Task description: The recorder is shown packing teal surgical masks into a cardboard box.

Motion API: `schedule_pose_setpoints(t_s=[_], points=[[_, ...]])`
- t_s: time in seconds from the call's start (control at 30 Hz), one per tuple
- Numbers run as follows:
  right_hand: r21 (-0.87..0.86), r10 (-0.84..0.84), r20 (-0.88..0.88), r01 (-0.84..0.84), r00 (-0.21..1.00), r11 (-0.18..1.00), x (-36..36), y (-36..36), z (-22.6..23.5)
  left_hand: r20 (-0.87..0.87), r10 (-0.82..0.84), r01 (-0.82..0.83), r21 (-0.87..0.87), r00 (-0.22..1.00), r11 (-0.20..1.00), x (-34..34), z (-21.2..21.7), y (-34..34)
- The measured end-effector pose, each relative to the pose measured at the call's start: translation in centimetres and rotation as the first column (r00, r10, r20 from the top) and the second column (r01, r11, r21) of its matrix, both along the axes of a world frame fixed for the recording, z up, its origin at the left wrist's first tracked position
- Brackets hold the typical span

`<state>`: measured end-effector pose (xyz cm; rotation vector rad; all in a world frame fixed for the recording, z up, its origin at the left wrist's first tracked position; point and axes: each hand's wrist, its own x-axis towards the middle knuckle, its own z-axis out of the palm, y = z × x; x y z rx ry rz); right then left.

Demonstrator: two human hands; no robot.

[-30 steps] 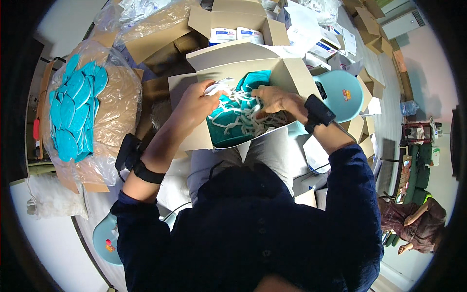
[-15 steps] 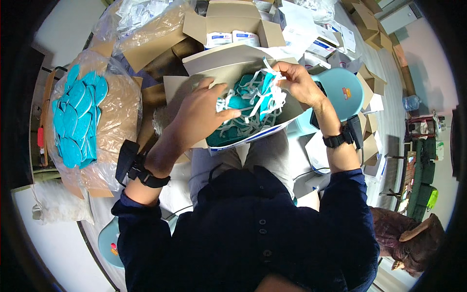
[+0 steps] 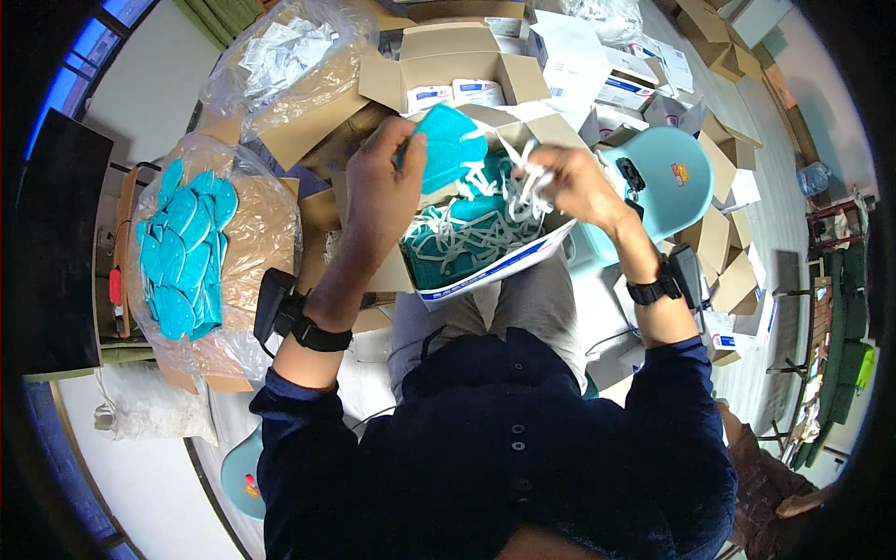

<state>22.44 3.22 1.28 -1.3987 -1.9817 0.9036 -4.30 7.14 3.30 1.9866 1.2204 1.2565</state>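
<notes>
My left hand (image 3: 385,187) pinches a small stack of teal face masks (image 3: 452,147) by their left edge, raised over an open cardboard box (image 3: 504,269). White ear straps (image 3: 534,187) hang from the right side of the stack. Around these straps the fingers of my right hand (image 3: 581,185) are closed, a little blurred by motion. Beneath, in the box standing at my thighs, lie more teal masks (image 3: 443,269) with tangled white straps. How many masks I hold cannot be made out.
On my left, a plastic-lined carton (image 3: 257,252) bears a pile of teal mask pieces (image 3: 187,252). Ahead is an open carton (image 3: 448,42) with white packets (image 3: 478,91). A light-blue stool (image 3: 667,177) stands close to my right arm. Another person (image 3: 770,485) is at lower right.
My left hand has come up and now grips the masks, lifted and spread flat above the box. My right hand still holds straps, shifted slightly right. The whole view has moved somewhat.
</notes>
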Motion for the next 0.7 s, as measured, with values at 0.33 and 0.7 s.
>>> schedule_pose_setpoints(t_s=[0.33,0.7], points=[[0.106,0.063,-0.126,-0.049,0.99,0.993,-1.9,-1.2,7.8,-0.259,-0.23,0.31,0.334,0.938,0.89,3.2,6.1,-0.9],[0.11,-0.217,-0.769,0.46,0.601,0.881,-2.3,-0.1,7.2,0.451,-0.051,0.145,-0.178,0.891,0.973,7.7,3.6,-2.1]])
